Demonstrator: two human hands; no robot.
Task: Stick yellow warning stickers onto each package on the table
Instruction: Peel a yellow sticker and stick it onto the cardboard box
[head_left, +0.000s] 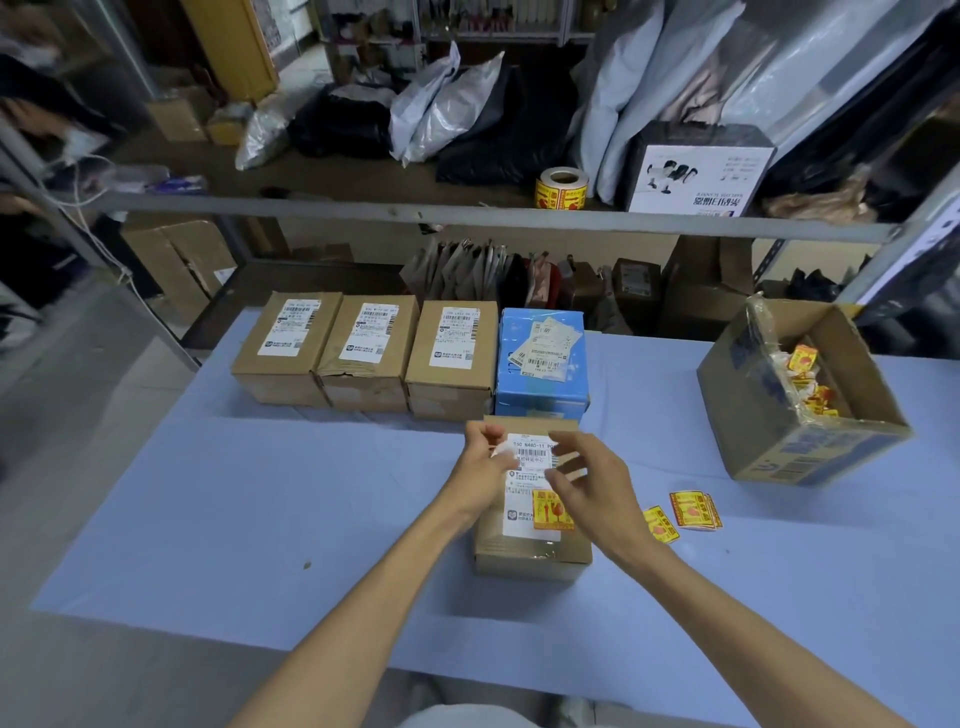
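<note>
A small cardboard package (530, 551) lies in front of me on the blue table, with a white shipping label and a yellow warning sticker (551, 512) on top. My left hand (485, 457) pinches a small white slip of backing paper (501, 449) above the package's far end. My right hand (592, 480) hovers over the label, fingers spread and empty. Two loose groups of yellow stickers (693, 512) lie on the table to the right. Three brown packages (366, 353) and a blue one (540, 364) stand in a row behind, none showing a yellow sticker.
An open cardboard box (795, 400) holding sticker scraps stands at the right. A roll of yellow stickers (562, 189) sits on the shelf above, beside bags and a printed box. A metal shelf rail (467, 215) crosses the view. The floor drops off left of the table.
</note>
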